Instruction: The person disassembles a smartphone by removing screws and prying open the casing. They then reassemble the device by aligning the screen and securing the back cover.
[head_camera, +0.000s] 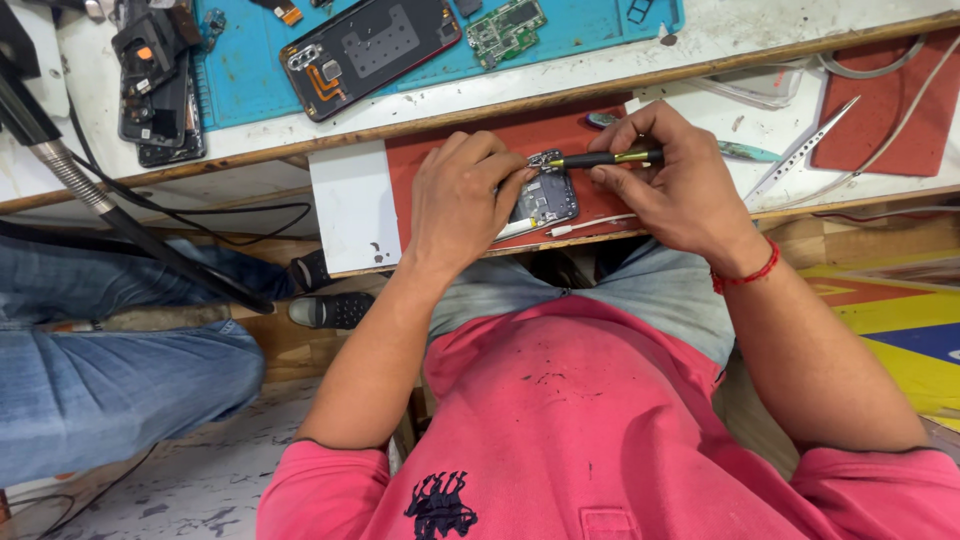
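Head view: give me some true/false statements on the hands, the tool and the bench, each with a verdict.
1. The right hand holds a black screwdriver with a yellow-green band. True.
2. The left hand lies flat on the blue mat. False: it grips the opened phone on the red mat.
3. The screwdriver tip points at the opened phone's top edge. True.
4. A second opened phone lies on the blue mat. True.
5. The tweezers are pinched in the right hand's fingers. False: they lie on the bench, apart from that hand.
6. The right wrist is bare. False: it wears a red thread band.
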